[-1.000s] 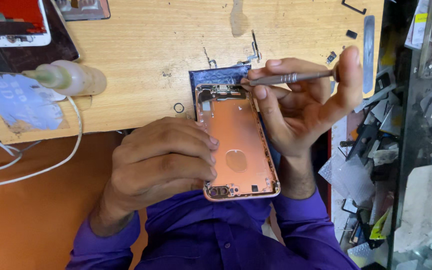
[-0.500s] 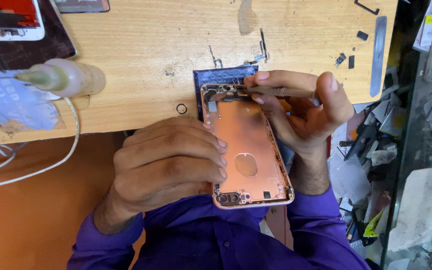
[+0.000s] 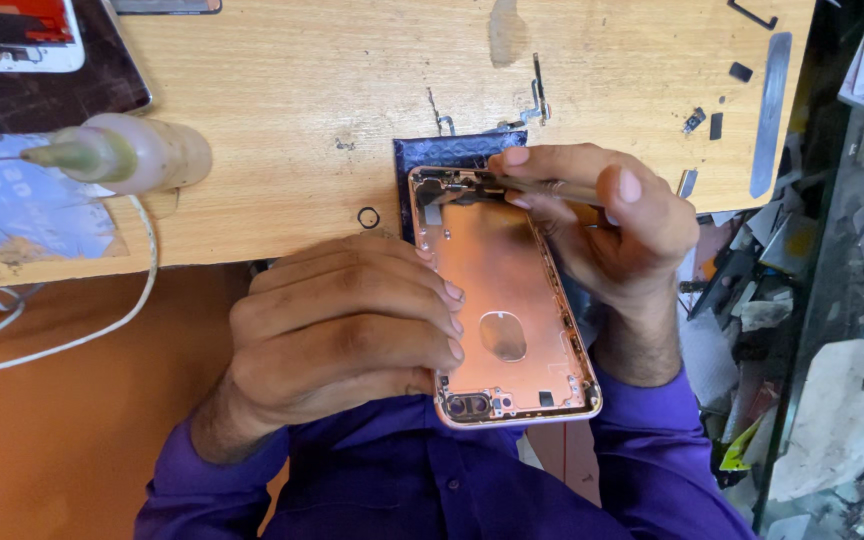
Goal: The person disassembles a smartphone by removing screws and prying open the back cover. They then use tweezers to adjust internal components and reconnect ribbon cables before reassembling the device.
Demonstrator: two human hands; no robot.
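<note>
A rose-gold phone back housing (image 3: 507, 300) lies open side up, its far end resting on a dark blue pad (image 3: 452, 152) at the edge of a wooden bench (image 3: 332, 90). My left hand (image 3: 347, 330) grips the housing's left side, fingers curled over its edge. My right hand (image 3: 597, 215) holds a thin metal tool (image 3: 542, 186) nearly flat, its tip at the small parts in the housing's far corner. Purple sleeves cover both forearms.
A plastic squeeze bottle (image 3: 127, 152) lies on its side at left beside a white cable (image 3: 102, 320). Two phones (image 3: 22, 45) sit at the far left corner. A small ring (image 3: 368, 217), loose metal bits and a metal strip (image 3: 770, 110) lie on the bench. Cluttered parts fill the right.
My right hand has turned over and lowered, bringing the tool from above the bench down into the housing's far end. The left hand keeps its grip on the housing.
</note>
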